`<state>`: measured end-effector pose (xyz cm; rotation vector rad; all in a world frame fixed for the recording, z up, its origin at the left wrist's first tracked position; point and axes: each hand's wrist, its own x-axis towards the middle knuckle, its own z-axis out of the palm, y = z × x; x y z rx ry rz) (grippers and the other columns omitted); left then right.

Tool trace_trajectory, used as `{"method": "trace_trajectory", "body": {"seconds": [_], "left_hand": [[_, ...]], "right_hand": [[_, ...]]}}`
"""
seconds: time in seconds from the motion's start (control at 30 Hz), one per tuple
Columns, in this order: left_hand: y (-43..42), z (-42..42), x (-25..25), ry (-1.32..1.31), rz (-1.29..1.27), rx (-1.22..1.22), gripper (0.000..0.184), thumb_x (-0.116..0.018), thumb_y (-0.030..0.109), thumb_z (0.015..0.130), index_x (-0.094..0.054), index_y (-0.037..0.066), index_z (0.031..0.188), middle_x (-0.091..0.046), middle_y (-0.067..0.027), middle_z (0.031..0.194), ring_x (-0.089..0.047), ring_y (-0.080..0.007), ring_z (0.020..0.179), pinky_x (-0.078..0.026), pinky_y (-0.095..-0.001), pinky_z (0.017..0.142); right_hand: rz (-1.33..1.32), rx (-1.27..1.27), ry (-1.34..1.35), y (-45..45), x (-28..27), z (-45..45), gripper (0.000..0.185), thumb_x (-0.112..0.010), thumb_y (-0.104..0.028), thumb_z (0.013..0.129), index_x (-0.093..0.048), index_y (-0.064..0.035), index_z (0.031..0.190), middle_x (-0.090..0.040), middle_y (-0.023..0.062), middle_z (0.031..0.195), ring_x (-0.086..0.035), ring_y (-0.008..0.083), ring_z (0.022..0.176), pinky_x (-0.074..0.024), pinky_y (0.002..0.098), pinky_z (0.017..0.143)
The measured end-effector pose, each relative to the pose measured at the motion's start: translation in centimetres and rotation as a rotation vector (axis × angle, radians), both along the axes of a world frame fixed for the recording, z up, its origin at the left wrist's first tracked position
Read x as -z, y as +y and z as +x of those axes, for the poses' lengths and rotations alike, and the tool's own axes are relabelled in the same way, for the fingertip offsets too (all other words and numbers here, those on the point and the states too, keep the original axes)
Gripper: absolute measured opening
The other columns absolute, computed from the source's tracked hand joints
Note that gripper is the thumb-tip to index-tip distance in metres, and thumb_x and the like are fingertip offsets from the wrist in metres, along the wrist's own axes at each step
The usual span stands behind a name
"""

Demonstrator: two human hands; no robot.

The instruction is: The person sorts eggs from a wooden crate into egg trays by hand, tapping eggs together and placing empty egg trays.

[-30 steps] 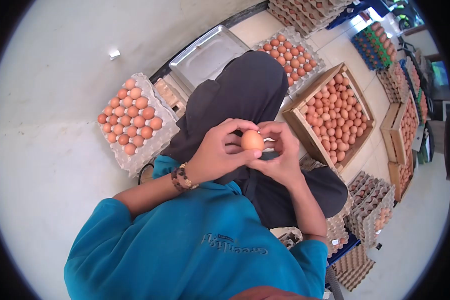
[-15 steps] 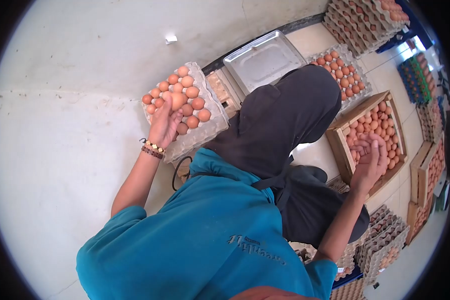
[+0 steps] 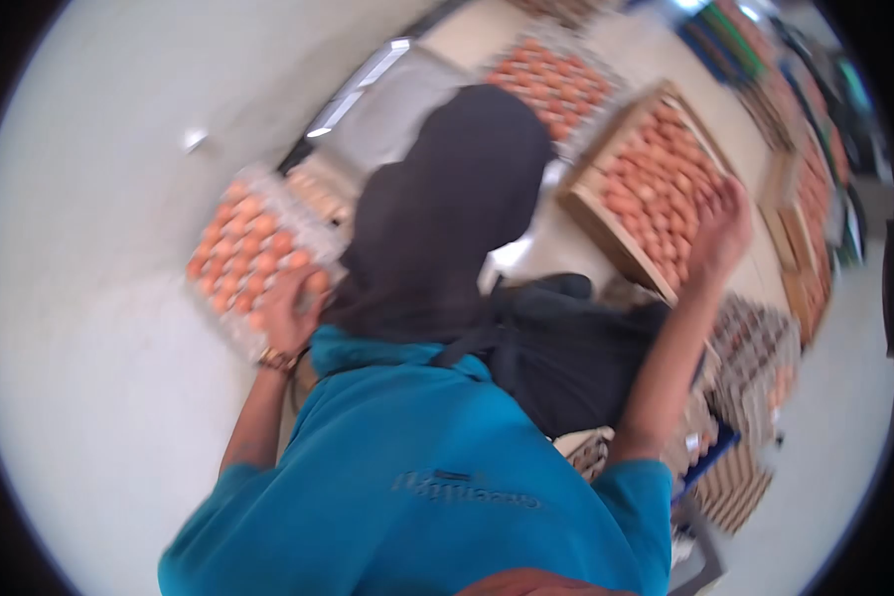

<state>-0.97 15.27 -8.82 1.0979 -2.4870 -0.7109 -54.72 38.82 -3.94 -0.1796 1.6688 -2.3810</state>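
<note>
My left hand (image 3: pixel 290 310) is at the near right corner of a grey pulp egg tray (image 3: pixel 318 233) full of brown eggs. Its fingers are curled around an egg (image 3: pixel 316 283) at that corner. My right hand (image 3: pixel 722 230) reaches over the right side of a wooden crate (image 3: pixel 591 204) heaped with loose brown eggs (image 3: pixel 656 184). Motion blur smears its fingers, and whether they hold an egg is unclear.
A metal scale pan (image 3: pixel 392 104) lies beyond my knee. Past it is another filled egg tray (image 3: pixel 551 84). Stacked pulp trays (image 3: pixel 755 343) stand at the right, near more wooden crates (image 3: pixel 790 219). A pale wall (image 3: pixel 89 248) borders the left.
The view has swung, shifting the scene left. My left hand has moved from over the middle of the tray to its near right corner. My right hand has moved toward the crate's right side.
</note>
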Motion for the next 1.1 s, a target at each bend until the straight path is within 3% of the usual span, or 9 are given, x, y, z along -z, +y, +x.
{"method": "trace_trajectory", "body": {"seconds": [0.1, 0.23, 0.33, 0.4, 0.5, 0.6, 0.73, 0.97, 1.1], "left_hand": [[-0.3, 0.0, -0.1, -0.055, 0.062, 0.042, 0.041, -0.080, 0.002, 0.072, -0.067, 0.004, 0.111, -0.066, -0.0141, 0.111, -0.063, -0.0317, 0.104, -0.052, -0.0405, 0.090], [-0.4, -0.6, -1.6, -0.156, 0.049, 0.065, 0.033, -0.074, -0.002, 0.077, -0.068, 0.002, 0.109, -0.058, -0.0103, 0.109, -0.060, -0.0230, 0.097, -0.054, -0.0325, 0.081], [-1.3, -0.1, -0.9, -0.044, 0.100, 0.026, 0.027, -0.070, -0.003, 0.082, -0.068, 0.001, 0.109, -0.056, -0.0093, 0.109, -0.059, -0.0193, 0.092, -0.053, -0.0288, 0.075], [-1.4, -1.5, -2.7, -0.036, 0.095, 0.033, 0.025, -0.067, -0.002, 0.085, -0.067, 0.001, 0.110, -0.056, -0.0098, 0.110, -0.058, -0.0182, 0.091, -0.052, -0.0277, 0.071], [-1.3, -2.6, -3.4, 0.031, 0.030, -0.049, 0.024, -0.063, -0.002, 0.088, -0.065, -0.001, 0.112, -0.057, -0.0105, 0.109, -0.057, -0.0171, 0.090, -0.050, -0.0274, 0.071], [-0.9, -2.3, -2.8, 0.076, -0.017, -0.066, 0.026, -0.058, -0.005, 0.090, -0.062, -0.003, 0.115, -0.058, -0.0117, 0.110, -0.057, -0.0207, 0.091, -0.049, -0.0292, 0.073], [-0.6, -4.2, -2.2, 0.078, -0.067, -0.032, 0.028, -0.054, -0.008, 0.088, -0.061, -0.004, 0.115, -0.061, -0.0128, 0.110, -0.058, -0.0234, 0.095, -0.047, -0.0299, 0.073], [-1.3, -6.1, -2.8, 0.114, -0.006, -0.018, 0.025, -0.059, -0.002, 0.090, -0.061, -0.003, 0.115, -0.059, -0.0102, 0.110, -0.057, -0.0198, 0.096, -0.046, -0.0284, 0.076], [-1.6, -6.4, -2.4, 0.067, -0.018, -0.013, 0.026, -0.062, 0.002, 0.091, -0.059, -0.003, 0.116, -0.059, -0.0093, 0.110, -0.056, -0.0196, 0.095, -0.046, -0.0284, 0.078]], "right_hand": [[-0.080, 0.228, -0.013, 3.2, 0.1, -4.9, 0.029, -0.054, -0.024, 0.098, -0.059, 0.0024, 0.110, -0.065, 0.0144, 0.102, -0.064, 0.0249, 0.089, -0.0530, 0.0354, 0.079], [-0.032, 0.580, -0.116, 6.6, 4.6, -11.2, 0.025, -0.054, -0.020, 0.095, -0.059, 0.0023, 0.103, -0.065, 0.0135, 0.090, -0.065, 0.0258, 0.072, -0.0549, 0.0398, 0.062], [0.436, 0.554, -0.429, 11.3, 18.7, -15.7, 0.042, -0.060, -0.028, 0.090, -0.061, 0.0093, 0.108, -0.066, 0.0165, 0.092, -0.066, 0.0292, 0.075, -0.0564, 0.0393, 0.063], [0.950, 0.441, -0.443, 10.1, 22.1, -13.1, 0.052, -0.064, -0.035, 0.086, -0.062, 0.0096, 0.113, -0.063, 0.0209, 0.109, -0.065, 0.0308, 0.097, -0.0562, 0.0394, 0.077], [1.652, 0.199, -0.293, 6.5, 14.5, -5.6, 0.051, -0.068, -0.040, 0.083, -0.064, -0.0045, 0.119, -0.056, 0.0228, 0.126, -0.054, 0.0320, 0.121, -0.0462, 0.0415, 0.101], [1.828, 0.180, -0.278, 7.9, 18.0, -6.5, 0.064, -0.075, -0.032, 0.073, -0.051, -0.0101, 0.128, -0.054, 0.0205, 0.128, -0.053, 0.0329, 0.124, -0.0448, 0.0427, 0.102], [1.981, 0.048, -0.128, 8.1, 21.4, -6.2, 0.064, -0.075, -0.033, 0.076, -0.048, -0.0174, 0.131, -0.030, 0.0185, 0.145, -0.032, 0.0394, 0.136, -0.0377, 0.0541, 0.104], [2.174, -0.214, -0.193, 8.2, 19.7, -6.9, 0.087, -0.081, -0.040, 0.065, -0.040, -0.0269, 0.141, -0.022, 0.0182, 0.151, -0.021, 0.0425, 0.141, -0.0431, 0.0697, 0.094], [2.124, -0.118, -0.197, 8.3, 20.4, -7.0, 0.086, -0.083, -0.045, 0.063, -0.043, -0.0316, 0.139, -0.026, 0.0163, 0.145, -0.022, 0.0424, 0.140, -0.0470, 0.0672, 0.092]]}}
